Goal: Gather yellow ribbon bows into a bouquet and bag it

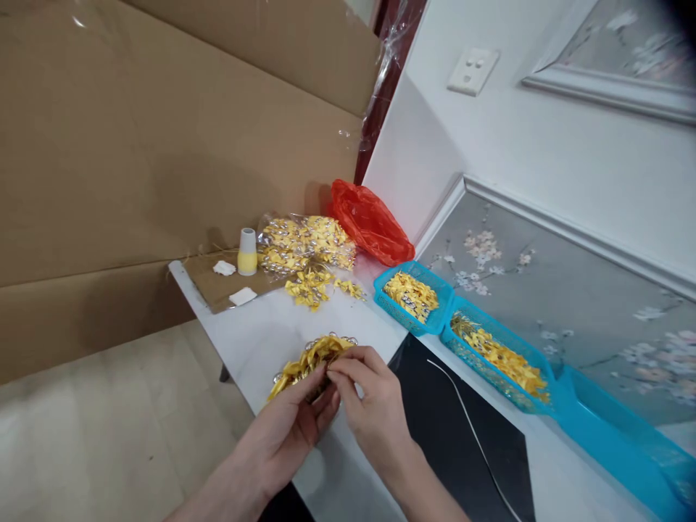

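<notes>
My left hand (pixel 296 428) is curled around a bunch of yellow ribbon pieces with small silver beads (pixel 311 361), held just above the white table (pixel 261 337). My right hand (pixel 373 402) pinches the same bunch from the right, thumb and fingers pressed together at its middle. Farther back on the table lie a loose heap of yellow pieces (pixel 312 286) and a clear bag of them (pixel 304 243).
A yellow-and-white small bottle (pixel 247 252) and two white scraps sit on a cardboard sheet (pixel 217 286). A red plastic bag (pixel 370 221) lies by the wall. Three blue baskets (pixel 429 319) line the right edge, two holding yellow pieces. Large cardboard panels (pixel 135 145) stand behind.
</notes>
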Action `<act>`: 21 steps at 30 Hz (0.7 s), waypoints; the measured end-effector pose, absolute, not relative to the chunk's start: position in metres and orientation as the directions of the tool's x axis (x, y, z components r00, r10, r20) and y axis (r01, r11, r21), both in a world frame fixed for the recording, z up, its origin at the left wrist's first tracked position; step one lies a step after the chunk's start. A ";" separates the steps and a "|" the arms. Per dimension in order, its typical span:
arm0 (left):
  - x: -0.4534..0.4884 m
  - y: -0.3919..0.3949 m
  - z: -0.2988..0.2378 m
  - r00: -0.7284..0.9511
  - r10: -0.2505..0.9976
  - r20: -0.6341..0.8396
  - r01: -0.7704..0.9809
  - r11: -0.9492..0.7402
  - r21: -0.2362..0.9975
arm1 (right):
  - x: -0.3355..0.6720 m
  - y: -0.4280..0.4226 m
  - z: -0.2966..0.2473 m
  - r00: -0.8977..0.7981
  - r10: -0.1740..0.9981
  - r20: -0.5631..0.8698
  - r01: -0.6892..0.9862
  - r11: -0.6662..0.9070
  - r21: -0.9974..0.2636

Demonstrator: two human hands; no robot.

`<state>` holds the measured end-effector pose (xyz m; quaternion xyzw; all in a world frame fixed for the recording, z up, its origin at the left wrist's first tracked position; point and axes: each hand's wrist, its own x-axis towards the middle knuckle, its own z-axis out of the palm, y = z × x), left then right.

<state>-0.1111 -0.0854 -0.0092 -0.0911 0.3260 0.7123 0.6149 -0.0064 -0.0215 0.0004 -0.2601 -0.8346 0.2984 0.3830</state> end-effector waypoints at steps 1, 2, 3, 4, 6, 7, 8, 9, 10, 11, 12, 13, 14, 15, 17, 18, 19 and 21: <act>-0.110 -0.086 -0.009 -0.228 0.822 -0.523 -0.935 -0.034 0.354 | -0.007 -0.023 -0.002 -0.568 0.662 0.490 0.210 0.692 -0.691; -0.110 -0.087 -0.009 -0.227 0.826 -0.515 -0.935 -0.036 0.354 | -0.007 -0.023 -0.004 -0.568 0.663 0.487 0.216 0.692 -0.689; -0.110 -0.088 -0.009 -0.226 0.831 -0.509 -0.935 -0.039 0.352 | -0.007 -0.023 -0.005 -0.572 0.666 0.479 0.222 0.688 -0.691; -0.110 -0.090 -0.009 -0.223 0.836 -0.501 -0.936 -0.040 0.349 | -0.007 -0.023 -0.006 -0.579 0.668 0.467 0.224 0.682 -0.697; -0.110 -0.091 -0.009 -0.210 0.850 -0.483 -0.938 -0.037 0.343 | -0.007 -0.021 -0.004 -0.598 0.667 0.444 0.211 0.666 -0.716; -0.110 -0.092 -0.009 -0.205 0.857 -0.473 -0.938 -0.034 0.345 | -0.007 -0.020 -0.002 -0.608 0.665 0.433 0.198 0.656 -0.728; -0.110 -0.093 -0.010 -0.200 0.862 -0.465 -0.936 -0.029 0.350 | -0.007 -0.020 -0.001 -0.617 0.662 0.427 0.182 0.647 -0.741; -0.111 -0.093 -0.011 -0.196 0.866 -0.460 -0.934 -0.022 0.358 | -0.006 -0.019 0.001 -0.626 0.656 0.421 0.165 0.639 -0.751; -0.111 -0.094 -0.012 -0.195 0.867 -0.459 -0.930 -0.014 0.367 | -0.006 -0.018 0.001 -0.638 0.647 0.416 0.149 0.634 -0.759; -0.111 -0.093 -0.013 -0.194 0.867 -0.459 -0.926 -0.007 0.377 | -0.006 -0.018 0.002 -0.653 0.636 0.411 0.135 0.632 -0.763; -0.112 -0.093 -0.015 -0.191 0.867 -0.460 -0.923 0.001 0.385 | -0.007 -0.017 0.002 -0.669 0.622 0.407 0.126 0.634 -0.763; -0.113 -0.092 -0.016 -0.190 0.867 -0.461 -0.920 0.007 0.392 | -0.007 -0.017 0.001 -0.683 0.608 0.406 0.123 0.643 -0.756; -0.113 -0.092 -0.017 -0.188 0.866 -0.463 -0.918 0.013 0.397 | -0.007 -0.016 0.001 -0.695 0.593 0.406 0.128 0.658 -0.742; -0.114 -0.091 -0.018 -0.184 0.865 -0.466 -0.917 0.020 0.399 | -0.007 -0.017 0.000 -0.706 0.578 0.409 0.138 0.679 -0.721; -0.116 -0.090 -0.018 -0.175 0.864 -0.472 -0.916 0.033 0.401 | -0.006 -0.018 -0.001 -0.725 0.550 0.414 0.158 0.719 -0.677; -0.117 -0.089 -0.018 -0.176 0.864 -0.472 -0.914 0.035 0.405 | -0.005 -0.018 -0.001 -0.735 0.536 0.415 0.157 0.730 -0.665; -0.118 -0.089 -0.017 -0.182 0.862 -0.474 -0.912 0.033 0.409 | -0.004 -0.019 0.001 -0.743 0.523 0.418 0.143 0.733 -0.665; -0.119 -0.090 -0.015 -0.197 0.852 -0.485 -0.909 0.026 0.415 | -0.002 -0.017 0.006 -0.741 0.519 0.427 0.095 0.710 -0.698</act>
